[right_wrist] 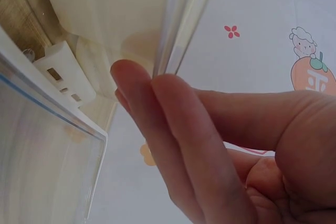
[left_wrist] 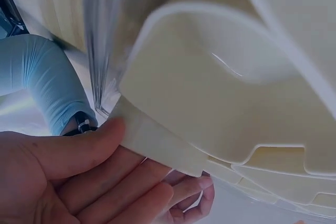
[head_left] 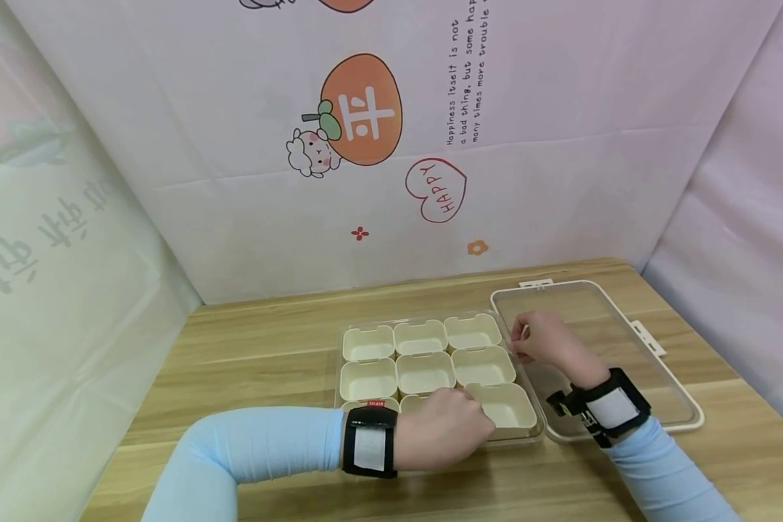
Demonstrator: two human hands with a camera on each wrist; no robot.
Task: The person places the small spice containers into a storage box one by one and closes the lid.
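Note:
In the head view, a clear plastic tray [head_left: 339, 377] holds several cream compartment cups [head_left: 425, 371] in rows. My left hand [head_left: 445, 429] is at the tray's front, beside the front right cup [head_left: 505, 407], which sits higher than its neighbours. The left wrist view has the thumb on one side of a cream cup wall [left_wrist: 157, 142] and the fingers behind it, pinching it. At the tray's right side my right hand [head_left: 548, 344] pinches the rim; in the right wrist view its fingertips meet at the clear rim [right_wrist: 181, 30]. The left hand and forearm hide part of the front row.
A clear lid [head_left: 594, 312] with a white frame and white clips [head_left: 647, 338] lies right of the tray, under the right hand. Everything rests on a wooden table [head_left: 248, 348]. A printed cloth [head_left: 254, 239] hangs behind, with more cloth at both sides.

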